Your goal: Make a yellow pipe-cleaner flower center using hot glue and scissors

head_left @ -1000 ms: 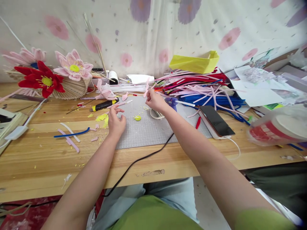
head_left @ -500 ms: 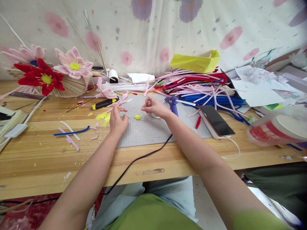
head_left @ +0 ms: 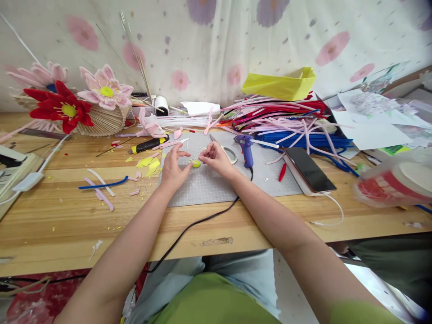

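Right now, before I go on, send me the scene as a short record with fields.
Workpiece: small round yellow-green disc with thin pale strands, on the grey gridded cutting mat, between the hands
Left hand: thumb and forefinger apart, beside the disc; contact unclear
Right hand: half curled, right of the disc; any grip too small to tell
Tool: purple glue gun with white stick, right of the right hand
Finished-looking pieces: red fuzzy-petalled flower, far left
Also near: black-screened phone, right

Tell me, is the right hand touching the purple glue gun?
Apart. The head view shows it: a strip of grey mat is visible between the right hand and the purple glue gun.
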`<state>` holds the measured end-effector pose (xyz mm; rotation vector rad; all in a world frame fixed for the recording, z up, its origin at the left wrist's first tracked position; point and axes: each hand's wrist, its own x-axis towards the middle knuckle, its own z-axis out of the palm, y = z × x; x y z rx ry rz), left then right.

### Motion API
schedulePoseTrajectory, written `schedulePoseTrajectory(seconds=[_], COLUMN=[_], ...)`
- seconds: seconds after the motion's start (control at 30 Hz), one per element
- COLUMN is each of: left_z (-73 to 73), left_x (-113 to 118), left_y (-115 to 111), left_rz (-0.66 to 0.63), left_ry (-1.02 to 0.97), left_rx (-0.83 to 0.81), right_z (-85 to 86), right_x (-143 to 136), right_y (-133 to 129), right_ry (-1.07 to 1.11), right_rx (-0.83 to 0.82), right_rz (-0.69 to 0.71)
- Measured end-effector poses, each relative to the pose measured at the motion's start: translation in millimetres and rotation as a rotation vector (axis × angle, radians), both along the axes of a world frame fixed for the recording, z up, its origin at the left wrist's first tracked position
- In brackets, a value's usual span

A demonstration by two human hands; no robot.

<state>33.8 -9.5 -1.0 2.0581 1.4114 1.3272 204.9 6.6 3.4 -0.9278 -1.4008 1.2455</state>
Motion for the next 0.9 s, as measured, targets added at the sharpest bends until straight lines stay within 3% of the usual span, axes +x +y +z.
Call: schedulePoseTrajectory(seconds=[0.13,0.37,0.5,0.6,0.73,0.9], left_z=[1.6,4.0,1.0,-5.2,-10.3,-10.1], left_x=[5,3,-2,-13,-29,-34], left_y=[-1,-3,2,14,30,32], left_rz=[-0.1,0.001,0.171,0.363,0.563,0.576], left_ry=[-0.035,-0.084,-0.235,-0.513,-0.792,-0.835], left_rx=[-0.079,-0.116,-0.091,-0.084,-0.1,-0.104], right_z=[3.3,2.6,-4.0,-7.7,-7.1,-4.6], right_x=[1,6,5,3,1,0], right_y=[-2,0,1,-4,-14,-18], right_ry=[0.038,0.015,-0.041,-0.263,-0.59,-0.71], right_rx=[-0.077,-0.098,0.032,0.148,0.203,0.208], right_rz=[0.036,0.022,-0.126,-0.228,-0.263,-0.269])
